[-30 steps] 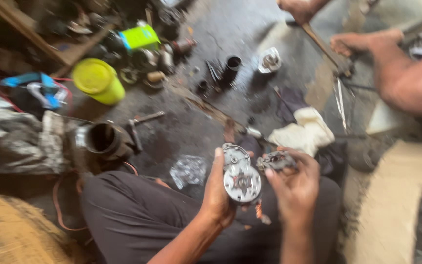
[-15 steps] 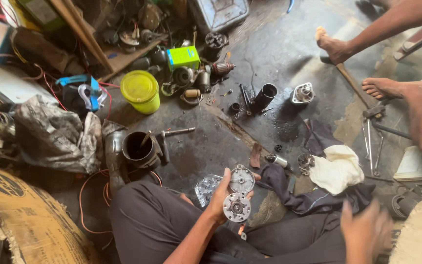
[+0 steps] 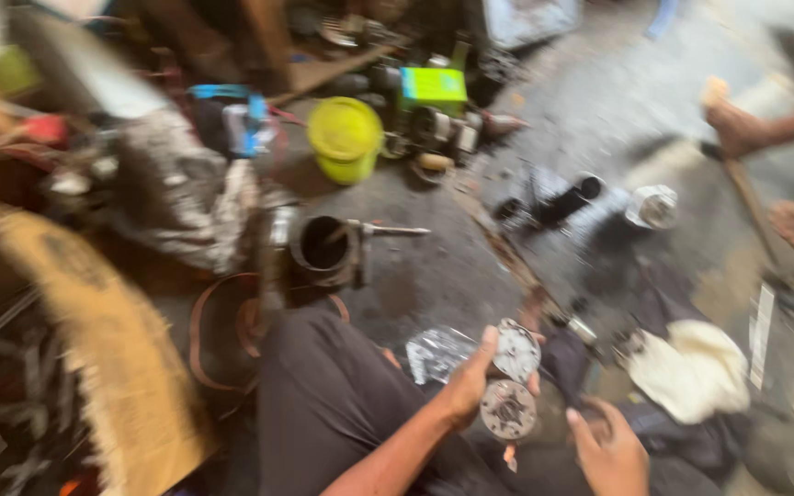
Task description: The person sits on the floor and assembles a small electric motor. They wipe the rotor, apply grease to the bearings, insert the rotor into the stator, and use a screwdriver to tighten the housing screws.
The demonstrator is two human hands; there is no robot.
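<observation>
1. Clamped in the left hand (image 3: 467,390) is a round metal part (image 3: 510,378) of two discs, thumb on the upper one; it is held above the lap.
2. Just right of it and lower, the right hand (image 3: 610,452) is seen with fingers loosely curled, holding nothing.
3. A crumpled clear plastic bag (image 3: 436,354) lies by the left hand.
4. A white cloth (image 3: 696,367) lies to the right on the floor.

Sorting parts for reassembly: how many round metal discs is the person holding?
2. Both are in the left hand: the upper disc by the thumb, the lower disc just beneath it. The picture is blurred, so another could be hidden behind them.
</observation>
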